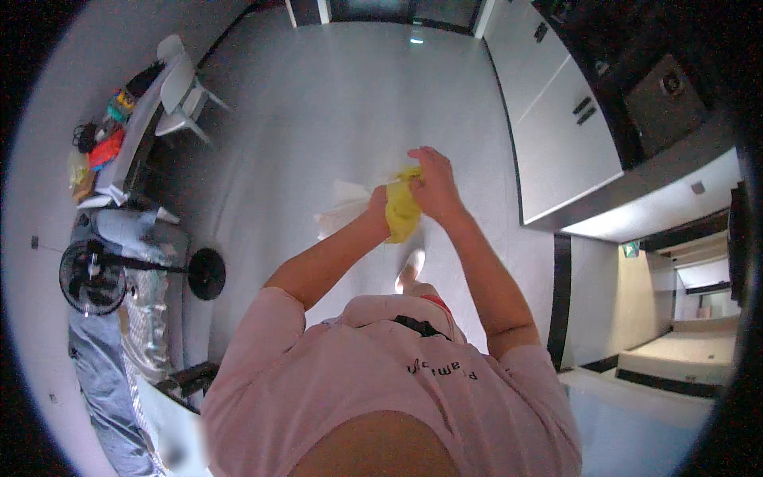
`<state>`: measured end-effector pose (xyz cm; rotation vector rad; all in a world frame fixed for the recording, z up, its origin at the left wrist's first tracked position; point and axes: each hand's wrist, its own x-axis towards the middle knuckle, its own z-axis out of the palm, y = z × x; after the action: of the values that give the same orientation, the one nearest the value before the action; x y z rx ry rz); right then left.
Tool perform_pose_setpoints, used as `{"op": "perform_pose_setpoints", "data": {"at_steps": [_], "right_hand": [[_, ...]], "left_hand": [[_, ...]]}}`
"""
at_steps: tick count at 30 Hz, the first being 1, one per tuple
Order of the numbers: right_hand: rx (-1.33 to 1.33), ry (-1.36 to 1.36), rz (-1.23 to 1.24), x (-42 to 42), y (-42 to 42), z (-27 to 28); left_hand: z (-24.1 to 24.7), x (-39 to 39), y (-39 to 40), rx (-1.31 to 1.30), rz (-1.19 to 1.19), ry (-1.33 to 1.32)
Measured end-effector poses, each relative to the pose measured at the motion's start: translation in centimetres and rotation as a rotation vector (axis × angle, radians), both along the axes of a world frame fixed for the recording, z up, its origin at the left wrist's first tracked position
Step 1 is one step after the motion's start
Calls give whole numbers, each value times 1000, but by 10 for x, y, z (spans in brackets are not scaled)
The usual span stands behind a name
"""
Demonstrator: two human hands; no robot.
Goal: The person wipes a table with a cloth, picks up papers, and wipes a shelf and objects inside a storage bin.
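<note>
In front of my body both hands are raised over the floor, with a crumpled yellow cloth-like piece between them. My right hand grips its upper right side, the index finger sticking out. My left hand is at its left edge, and the yellow material hides most of those fingers. Just left of that hand is a pale, blurred, sheet-like thing; whether the left hand also holds it I cannot tell.
To the left stand a white chair, a table bearing several coloured items, and a black pedestal fan beside a cloth-covered seat or bed. White cabinets line the right, near a lit doorway. Grey floor stretches ahead.
</note>
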<state>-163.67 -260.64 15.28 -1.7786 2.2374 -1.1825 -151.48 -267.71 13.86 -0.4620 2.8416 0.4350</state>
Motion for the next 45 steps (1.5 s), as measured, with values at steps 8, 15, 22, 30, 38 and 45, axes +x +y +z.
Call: {"op": "perform_pose_setpoints", "data": {"at_steps": [8, 15, 22, 30, 38, 45], "right_hand": [[31, -61, 275, -136, -150, 27], [98, -400, 124, -314, -332, 32], [-12, -398, 66, -523, -486, 21], [-25, 22, -21, -663, -594, 2], [-125, 70, 202, -864, -764, 16], [-45, 77, 422, -970, -935, 30]], "left_hand": [[-78, -171, -165, 568, 172, 678], [-79, -317, -305, 199, 212, 507], [-86, -523, -463, 193, 91, 423], [-84, -702, -609, 403, 17, 499], [-99, -910, -788, 171, 201, 440], [-71, -1017, -950, -21, 378, 309]]}}
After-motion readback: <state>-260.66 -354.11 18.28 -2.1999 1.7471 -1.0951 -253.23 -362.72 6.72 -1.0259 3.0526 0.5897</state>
